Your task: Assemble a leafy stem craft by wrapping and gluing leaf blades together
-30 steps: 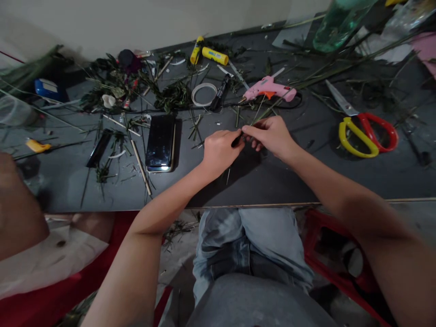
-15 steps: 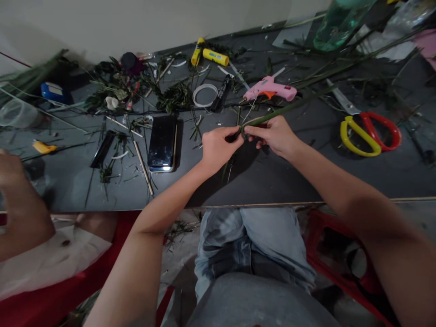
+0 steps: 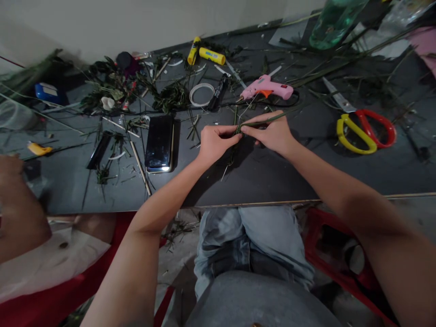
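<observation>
Left hand (image 3: 214,144) and right hand (image 3: 272,134) each pinch a green strip (image 3: 252,123) between fingertips above the counter (image 3: 282,186), presumably to steady it; the glue gun (image 3: 267,87) lies at one o'clock, apparently within reach.

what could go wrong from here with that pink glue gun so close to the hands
If the pink glue gun is hot, which can't be seen, it might burn the left hand or right hand, as it lies just beyond them. The thin pale tip sticking out below the hands might prick someone. The green strip pinched at the fingers could slip if the grip eases.
</observation>
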### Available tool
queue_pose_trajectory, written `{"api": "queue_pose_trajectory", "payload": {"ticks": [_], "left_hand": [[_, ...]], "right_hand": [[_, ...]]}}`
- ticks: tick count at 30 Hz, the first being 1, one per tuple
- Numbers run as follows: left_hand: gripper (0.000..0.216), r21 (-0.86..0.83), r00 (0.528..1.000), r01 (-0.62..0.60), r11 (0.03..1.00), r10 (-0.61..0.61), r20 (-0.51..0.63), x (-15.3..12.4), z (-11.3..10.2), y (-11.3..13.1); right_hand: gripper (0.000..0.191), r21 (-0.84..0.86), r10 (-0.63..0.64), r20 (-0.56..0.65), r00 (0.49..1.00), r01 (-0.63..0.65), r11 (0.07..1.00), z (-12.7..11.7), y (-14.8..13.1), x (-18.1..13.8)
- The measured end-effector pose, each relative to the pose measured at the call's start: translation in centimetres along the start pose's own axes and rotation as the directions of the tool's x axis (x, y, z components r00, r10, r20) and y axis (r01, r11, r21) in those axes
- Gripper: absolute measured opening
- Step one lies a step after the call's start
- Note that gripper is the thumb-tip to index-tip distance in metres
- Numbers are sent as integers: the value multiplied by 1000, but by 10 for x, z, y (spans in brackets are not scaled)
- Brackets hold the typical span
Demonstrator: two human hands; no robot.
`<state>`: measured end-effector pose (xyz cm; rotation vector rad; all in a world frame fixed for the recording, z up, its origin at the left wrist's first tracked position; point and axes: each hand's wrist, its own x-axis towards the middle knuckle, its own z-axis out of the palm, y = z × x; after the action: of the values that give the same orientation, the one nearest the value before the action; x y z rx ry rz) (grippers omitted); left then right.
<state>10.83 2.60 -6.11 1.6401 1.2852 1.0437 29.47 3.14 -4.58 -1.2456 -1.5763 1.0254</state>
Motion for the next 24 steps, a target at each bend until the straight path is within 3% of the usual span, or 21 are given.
{"api": "queue_pose_trajectory", "payload": {"ticks": [10,16,24], "left_hand": [[14,-83,999,37,996,-39,-19,0,1,5],[13,-214,993,98,972,-109,-39,2,2,2],[12,-193,991,114,975,-125,-46,1,3,4]], "right_hand": [[19,20,-5,29,1000,4,1000,-1,-1,0],[21,126,77,71,995,-85,988,1,2,3],[20,174,123,87,989,-137,975,5,7,5]]}}
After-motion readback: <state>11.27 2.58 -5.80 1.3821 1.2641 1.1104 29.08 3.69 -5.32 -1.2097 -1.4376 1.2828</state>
